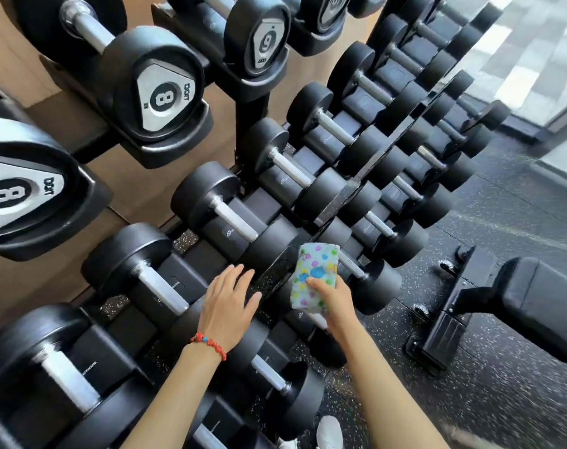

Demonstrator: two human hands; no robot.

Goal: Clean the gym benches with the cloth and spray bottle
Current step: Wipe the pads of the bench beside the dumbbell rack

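Fingers (311, 281) of right hand (332, 298) half-hidden behind cloth (314, 277).

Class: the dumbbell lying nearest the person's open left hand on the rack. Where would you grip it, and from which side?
Grip the dumbbell by its bare steel handle, coming from above. The thick round heads are probably too wide for a hand, and the cradle blocks the underside. The left hand hovers just beside it.
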